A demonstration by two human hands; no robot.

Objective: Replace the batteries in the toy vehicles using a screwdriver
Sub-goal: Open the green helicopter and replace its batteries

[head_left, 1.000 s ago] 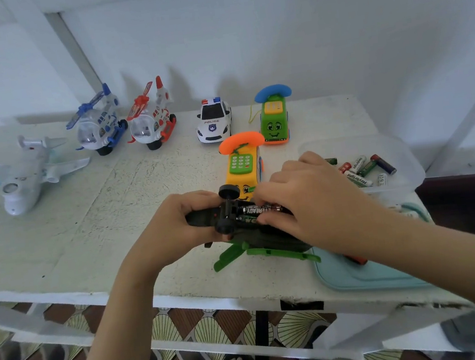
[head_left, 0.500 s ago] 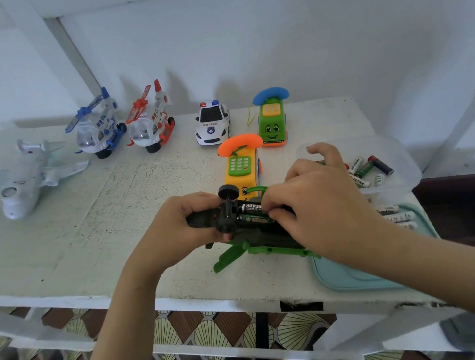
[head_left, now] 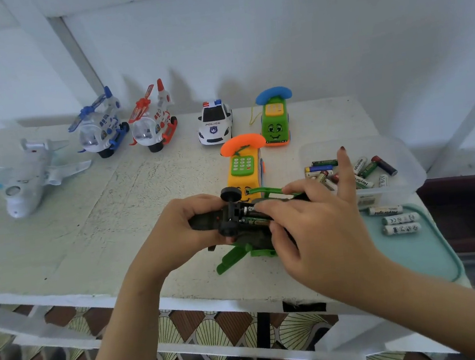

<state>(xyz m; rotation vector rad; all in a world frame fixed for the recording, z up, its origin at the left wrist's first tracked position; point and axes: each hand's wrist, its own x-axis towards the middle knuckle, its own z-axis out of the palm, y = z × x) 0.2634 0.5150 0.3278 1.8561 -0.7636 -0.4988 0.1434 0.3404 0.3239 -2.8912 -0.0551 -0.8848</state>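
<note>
I hold the dark toy upside down above the near edge of the table, in front of the yellow phone. My left hand is wrapped around its tail end, fingers closed on the body. The toy is dark green to black; two black wheels on a short axle point upward beside my left thumb. Its bright green rotor blades hang below and rest toward the table edge; a green curved part arcs over the far side.

The battery bay faces up and is uncovered. Batteries lie in it side by side, dark green with white print and a lighter green band; their exact number cannot be told.

My right hand rests over the bay. Its thumb and forefinger press on the batteries, while the other fingers spread and one points up toward the box. Whether it pinches a battery or only pushes on it, I cannot tell.

The clear box at right holds mixed loose cells. Three white cells lie on the teal tray just beside my right hand.

At the table's far side stand a plane, two helicopters, a police car and a green phone.
</note>
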